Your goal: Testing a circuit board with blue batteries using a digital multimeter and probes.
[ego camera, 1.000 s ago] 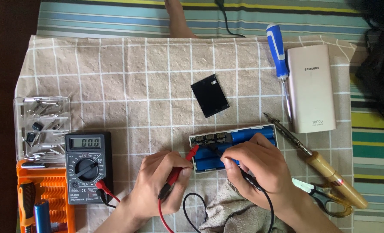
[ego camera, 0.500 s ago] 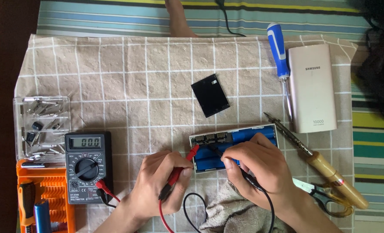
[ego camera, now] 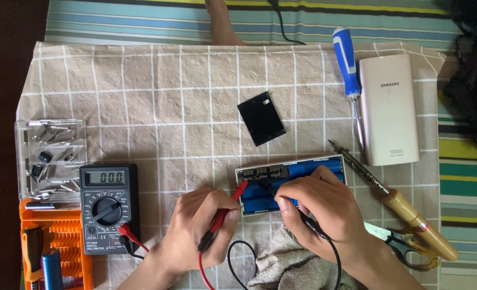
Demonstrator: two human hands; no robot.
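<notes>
1. The left hand (ego camera: 198,228) rests palm down near the front edge of the checked cloth (ego camera: 142,96), fingers curled together and clamped on the red probe (ego camera: 225,212), thumb on top.
2. The red probe slants up and to the right; its tip touches the left end of the opened battery pack (ego camera: 289,182).
3. The right hand (ego camera: 324,212) lies over the right half of the pack, wrist coming in from the front right corner, fingers bent and pinched on the black probe (ego camera: 270,189), whose tip points left onto the blue cells.
4. The battery pack sits toward the front of the cloth, right of centre, its small circuit board along the far edge.
5. Red and black leads loop off the front edge toward the multimeter (ego camera: 108,207), which lies at the front left.
6. Beside the meter are an orange bit holder (ego camera: 61,252) at the front left corner and a clear parts box (ego camera: 50,156) behind it.
7. A black cover plate (ego camera: 261,118) lies at the cloth's centre.
8. By the right edge lie a blue screwdriver (ego camera: 347,62), a beige power bank (ego camera: 389,110), a wooden-handled soldering iron (ego camera: 405,212) and scissors (ego camera: 405,247).
9. The cloth lies on a striped mat (ego camera: 142,21).
</notes>
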